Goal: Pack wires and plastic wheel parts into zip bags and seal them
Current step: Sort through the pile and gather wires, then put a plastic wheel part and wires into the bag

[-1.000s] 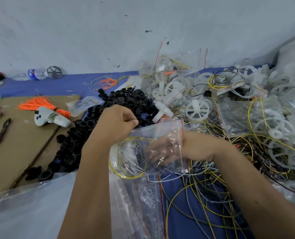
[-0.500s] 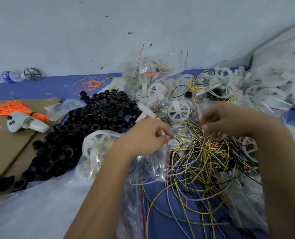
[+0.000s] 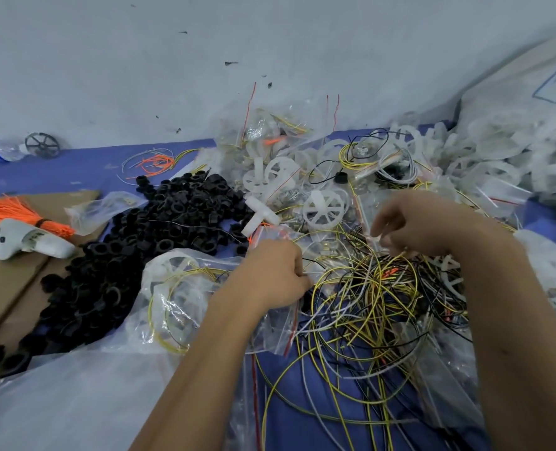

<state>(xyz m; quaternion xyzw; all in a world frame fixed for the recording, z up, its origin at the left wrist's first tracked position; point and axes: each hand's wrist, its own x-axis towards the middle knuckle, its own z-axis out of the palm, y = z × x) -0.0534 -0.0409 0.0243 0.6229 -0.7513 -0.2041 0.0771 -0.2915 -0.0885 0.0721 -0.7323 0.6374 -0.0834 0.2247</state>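
Much of the blue surface (image 3: 74, 172) is buried under parts, and its near left edge is covered by a large clear plastic sheet (image 3: 58, 395) cut off by the frame. At the far right a big heap of white plastic wheels (image 3: 484, 157) blurs into a pale sack, so single pieces there are hard to separate. A pile of black rings (image 3: 140, 242) spreads across the left centre, partly over brown cardboard (image 3: 6, 288). A tangle of yellow, black and white wires (image 3: 367, 307) lies loose in front of the person, running out of view at the bottom edge. Behind it sits a mound of filled zip bags (image 3: 270, 138) with red seal strips. One zip bag (image 3: 179, 297), holding a white wheel and coiled yellow wire, lies just left of the left hand (image 3: 270, 275) — that hand's fingers are curled over the bag's red-striped mouth, though the fingertips are hidden, so I cannot tell exactly what they pinch. The right hand (image 3: 410, 226) hovers over the wire tangle with fingers curled downward; it seems to pinch a thin wire, but motion blur makes the grip unclear. A white handheld controller (image 3: 26, 244) lies on the cardboard against an orange wire bundle (image 3: 6, 211) — a water bottle (image 3: 0, 151) is cut off at the far left.
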